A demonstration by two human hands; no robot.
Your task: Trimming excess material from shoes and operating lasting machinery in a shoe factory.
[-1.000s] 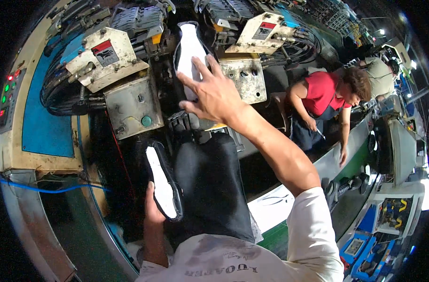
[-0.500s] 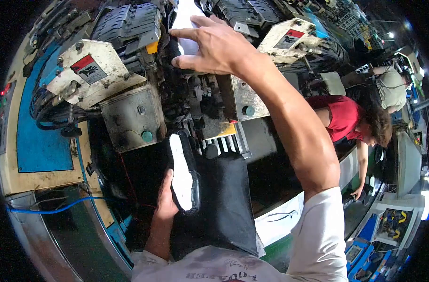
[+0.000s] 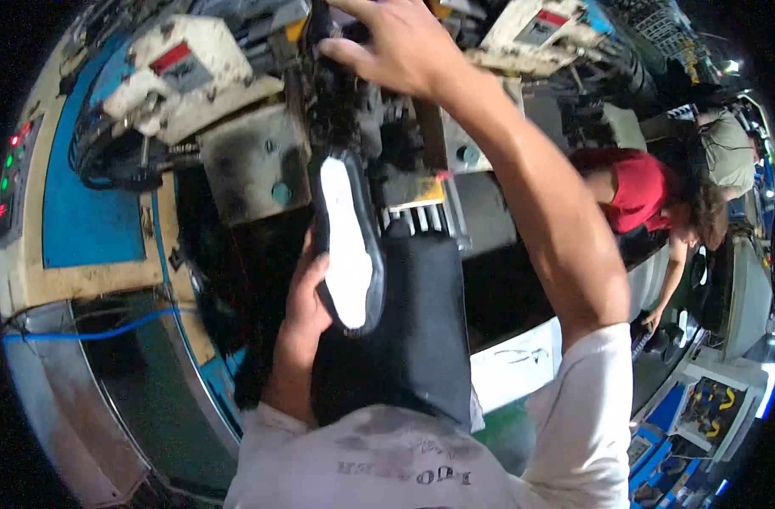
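Observation:
My left hand grips a black shoe turned sole-up, its white insole board facing me, just in front of the machine's black clamp head. My right hand is raised at the top of the view, fingers curled over a dark part of the machine; what it grips is hidden by the hand and the frame's edge. A black apron hangs down my front below the shoe.
A grey and cream shoe-lasting machine with a blue panel and green and red lights fills the left. A blue cable runs low left. A person in a red shirt bends over at the right.
My left hand lifted the black shoe up toward the machine head. My right hand rose to the top of the view, and the white shoe form it held is out of sight.

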